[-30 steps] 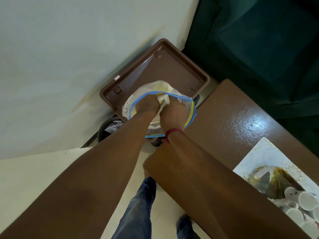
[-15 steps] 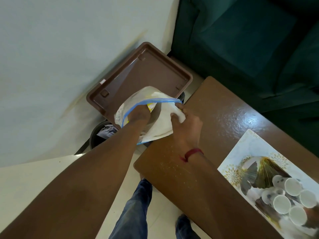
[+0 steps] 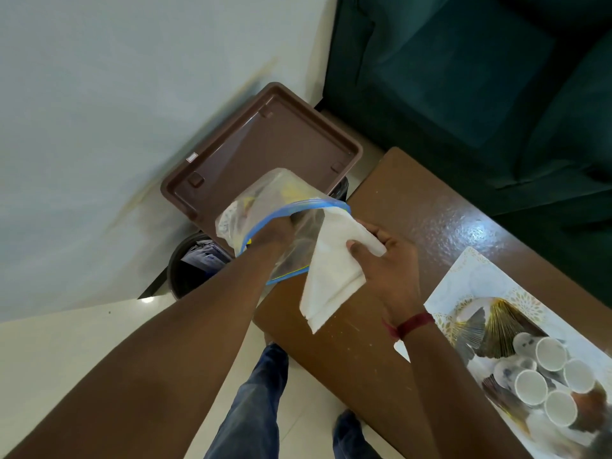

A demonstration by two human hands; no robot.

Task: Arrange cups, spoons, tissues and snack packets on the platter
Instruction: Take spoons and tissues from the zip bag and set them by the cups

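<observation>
A clear plastic zip bag (image 3: 265,207) with a blue rim hangs over the table's far left corner, and my left hand (image 3: 275,228) grips its mouth. Something yellow shows through the bag. My right hand (image 3: 385,260) pinches a white folded tissue (image 3: 331,270) just outside the bag, above the table. At the lower right lies the white patterned platter (image 3: 473,279) with several white cups (image 3: 549,379) standing on it, mouths up.
The brown wooden table (image 3: 430,220) runs from centre to lower right. Left of it stands a dark waste bin (image 3: 195,263) with its brown lid (image 3: 265,150) raised against the pale wall. A dark green sofa (image 3: 463,77) fills the upper right. My legs stand on the floor below.
My right hand has drawn the white tissue out of the bag and moved right, over the table. My view has shifted, bringing more of the platter and cups into sight.
</observation>
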